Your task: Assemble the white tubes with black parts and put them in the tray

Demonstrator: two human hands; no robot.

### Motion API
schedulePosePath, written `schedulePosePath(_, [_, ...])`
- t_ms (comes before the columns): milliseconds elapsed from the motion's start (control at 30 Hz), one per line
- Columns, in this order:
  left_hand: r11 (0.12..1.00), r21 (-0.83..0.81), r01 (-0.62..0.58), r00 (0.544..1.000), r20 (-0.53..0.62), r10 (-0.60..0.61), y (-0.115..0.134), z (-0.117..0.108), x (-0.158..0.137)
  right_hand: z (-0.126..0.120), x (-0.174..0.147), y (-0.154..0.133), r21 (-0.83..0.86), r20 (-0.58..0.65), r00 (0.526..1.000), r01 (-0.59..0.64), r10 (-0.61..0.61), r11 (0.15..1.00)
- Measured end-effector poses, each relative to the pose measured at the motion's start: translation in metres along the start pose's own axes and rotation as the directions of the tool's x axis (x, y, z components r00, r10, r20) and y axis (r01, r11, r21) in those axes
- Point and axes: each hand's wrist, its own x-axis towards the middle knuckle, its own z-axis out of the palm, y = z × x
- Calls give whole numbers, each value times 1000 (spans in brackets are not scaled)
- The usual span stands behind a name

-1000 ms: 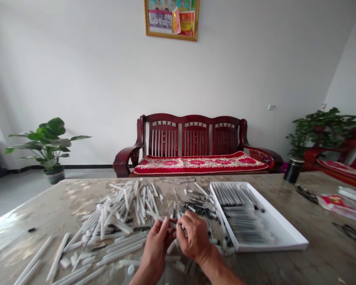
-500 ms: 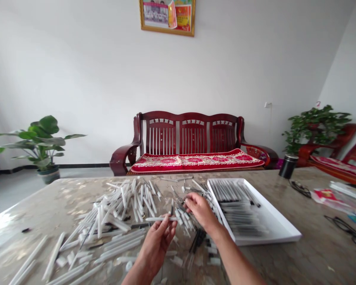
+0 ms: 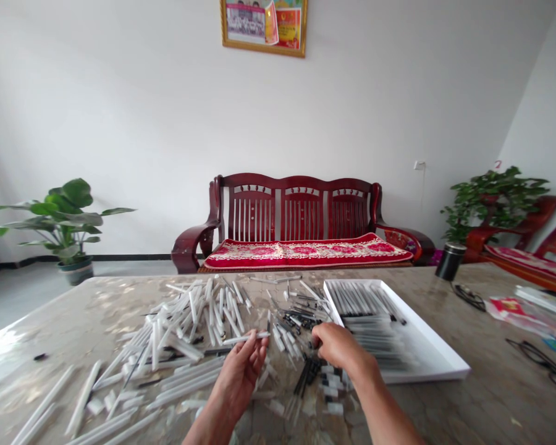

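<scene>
Left hand [image 3: 249, 353]: still pinches white plastic tube [image 3: 235, 340];
Right hand [image 3: 337, 347]: has moved beside white tray [image 3: 433, 346], leaving tube one-handed; grip hidden, cannot tell.

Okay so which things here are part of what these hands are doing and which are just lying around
Seem part of it:
white tube in the left hand
heap of white tubes
black pieces near the right hand
white tray holding rows of sticks

Likely just lying around:
black canister
red-and-clear plastic bag
long white item
</scene>
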Motion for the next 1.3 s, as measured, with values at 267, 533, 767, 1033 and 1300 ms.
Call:
schedulePosePath(267, [999, -30, 25, 1000, -7, -25, 2, 0, -1, 4, 1, 2, -22, 61, 998, 10, -9, 1000])
schedulePosePath(533, [1000, -20, 9, 1000, -5, -9, 0, 2, -2, 3, 4, 3, 37, -55, 999, 2, 0, 999])
schedulePosePath(767, [1000, -4, -9, 1000, 20, 9, -7, -1, 1, 25, 22, -34, 771, -217, 970, 104, 106, 628])
schedulePosePath(1033, [998, -30, -55, 998, 33, 56, -7, -6, 6, 52, 19, -82, 985, -125, 967, 94, 221, 146])
schedulePosePath(1300, [996, 7, -84, 995, 48, 84, -7, -4, 5, 51, 16, -84, 992, -118, 965, 106, 235, 62])
